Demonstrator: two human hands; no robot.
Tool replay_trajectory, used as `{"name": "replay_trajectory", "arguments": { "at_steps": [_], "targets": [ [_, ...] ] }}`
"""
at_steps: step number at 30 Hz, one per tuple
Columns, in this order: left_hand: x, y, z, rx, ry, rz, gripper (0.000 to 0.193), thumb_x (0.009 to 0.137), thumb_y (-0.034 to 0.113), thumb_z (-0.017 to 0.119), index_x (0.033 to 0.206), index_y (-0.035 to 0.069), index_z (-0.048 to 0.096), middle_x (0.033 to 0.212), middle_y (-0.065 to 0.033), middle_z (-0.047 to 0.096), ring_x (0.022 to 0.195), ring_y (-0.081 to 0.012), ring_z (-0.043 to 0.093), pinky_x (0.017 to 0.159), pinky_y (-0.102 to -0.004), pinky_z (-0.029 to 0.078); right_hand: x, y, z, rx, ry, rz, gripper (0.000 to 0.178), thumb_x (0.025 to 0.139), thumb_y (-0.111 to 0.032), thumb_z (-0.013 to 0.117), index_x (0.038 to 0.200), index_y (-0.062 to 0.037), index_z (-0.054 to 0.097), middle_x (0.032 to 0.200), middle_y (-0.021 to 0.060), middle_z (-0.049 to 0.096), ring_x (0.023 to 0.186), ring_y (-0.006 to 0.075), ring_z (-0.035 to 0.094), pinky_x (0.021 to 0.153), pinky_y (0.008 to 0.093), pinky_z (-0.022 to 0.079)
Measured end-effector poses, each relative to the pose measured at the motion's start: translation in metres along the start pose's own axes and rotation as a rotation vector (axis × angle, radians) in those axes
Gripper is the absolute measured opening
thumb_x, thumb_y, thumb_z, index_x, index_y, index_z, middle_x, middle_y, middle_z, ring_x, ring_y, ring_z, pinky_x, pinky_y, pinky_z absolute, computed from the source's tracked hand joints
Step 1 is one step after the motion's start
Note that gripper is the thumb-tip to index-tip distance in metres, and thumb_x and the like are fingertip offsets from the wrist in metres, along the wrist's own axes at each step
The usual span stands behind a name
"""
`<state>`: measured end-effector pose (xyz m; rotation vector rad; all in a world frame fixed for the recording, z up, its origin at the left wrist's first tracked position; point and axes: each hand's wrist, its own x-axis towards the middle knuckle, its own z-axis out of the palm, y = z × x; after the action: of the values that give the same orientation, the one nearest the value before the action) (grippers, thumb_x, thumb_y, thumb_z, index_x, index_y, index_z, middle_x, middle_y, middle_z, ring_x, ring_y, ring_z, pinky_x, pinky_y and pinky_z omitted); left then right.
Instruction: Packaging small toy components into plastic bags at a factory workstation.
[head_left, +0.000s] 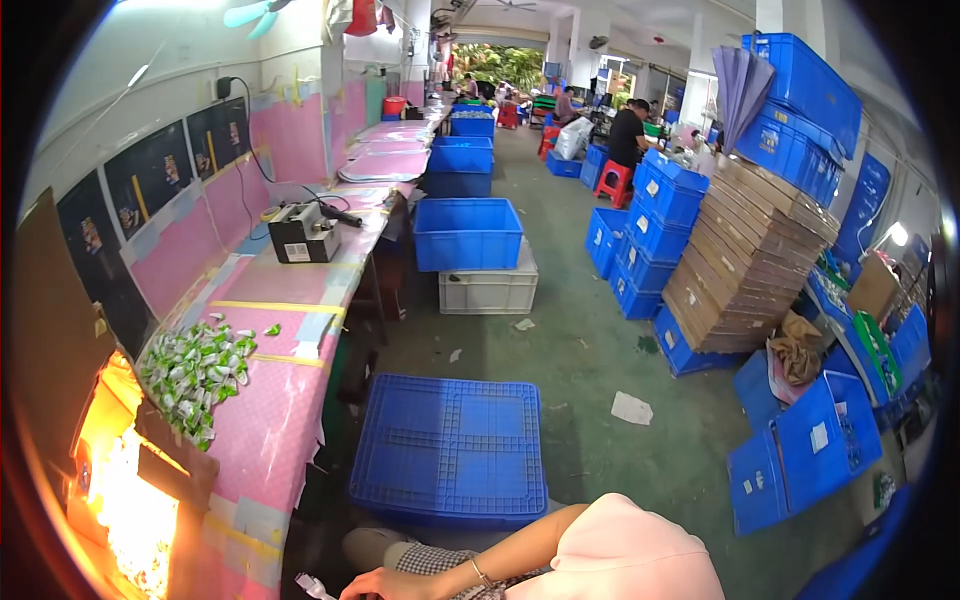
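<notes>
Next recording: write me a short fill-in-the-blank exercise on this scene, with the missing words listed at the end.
1. The right hand, near the picture's lower edge, has a small object coloured ____ beside it.
2. The heap of small pieces on the pink worktop is white and ____.
3. The pale crate carries an open bin coloured ____.
4. The person in the dark shirt sits on a stool coloured ____.

Missing words: white; green; blue; red.
</notes>
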<state>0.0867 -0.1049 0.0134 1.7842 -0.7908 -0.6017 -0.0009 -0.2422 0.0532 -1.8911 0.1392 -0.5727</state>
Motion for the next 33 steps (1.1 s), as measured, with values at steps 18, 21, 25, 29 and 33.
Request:
{"name": "replay_trajectory", "arguments": {
  "at_steps": [18,21,25,29,33],
  "targets": [
    [-0.026,0.059,0.001,-0.815,0.246,-0.161,0.051,0.087,0.008,0.057,0.134,0.000,0.039,0.125,-0.0105,0.052,0.111,-0.0186,0.053,0.095,-0.0297,0.042,0.021,-0.021,-0.009,0.481,-0.046,0.343,0.044,0.066,-0.008,0.072,0.106,-0.0039,0.055,0.094,0.0040,0.060,0.075,0.0101,0.059,0.066,0.0259,0.052],
    [-0.016,0.066,0.009,-0.856,0.272,-0.161,0.054,0.080,0.008,0.068,0.129,0.000,0.047,0.122,-0.0088,0.055,0.109,-0.0175,0.054,0.094,-0.0289,0.041,0.027,-0.031,-0.024,0.099,-0.107,0.279,0.041,0.071,-0.007,0.076,0.107,-0.0025,0.057,0.097,0.0025,0.062,0.084,0.0081,0.060,0.076,0.0253,0.052],
    [-0.020,0.054,0.014,-0.823,0.378,-0.058,0.054,0.081,0.003,0.067,0.131,0.003,0.046,0.115,-0.0040,0.057,0.099,-0.0096,0.054,0.083,-0.0237,0.045,0.026,-0.025,-0.011,0.366,-0.184,0.337,0.047,0.073,0.004,0.071,0.116,0.0030,0.053,0.101,0.0115,0.065,0.091,0.0163,0.065,0.079,0.0283,0.054],
    [-0.031,0.056,0.011,-0.746,0.461,-0.092,0.054,0.081,0.002,0.066,0.131,0.004,0.047,0.105,-0.0013,0.060,0.089,-0.0063,0.055,0.074,-0.0210,0.046,0.020,-0.018,0.001,0.376,-0.210,0.308,0.049,0.074,0.007,0.070,0.120,0.0038,0.053,0.104,0.0130,0.065,0.092,0.0179,0.065,0.081,0.0290,0.054],
    [-0.032,0.058,0.012,-0.687,0.450,-0.117,0.053,0.082,0.002,0.066,0.131,0.004,0.048,0.105,0.0001,0.057,0.088,-0.0063,0.054,0.075,-0.0208,0.046,0.017,-0.016,0.001,0.394,-0.173,0.246,0.051,0.073,0.009,0.069,0.122,0.0036,0.053,0.105,0.0147,0.065,0.093,0.0194,0.065,0.082,0.0300,0.055]
  ]
}}
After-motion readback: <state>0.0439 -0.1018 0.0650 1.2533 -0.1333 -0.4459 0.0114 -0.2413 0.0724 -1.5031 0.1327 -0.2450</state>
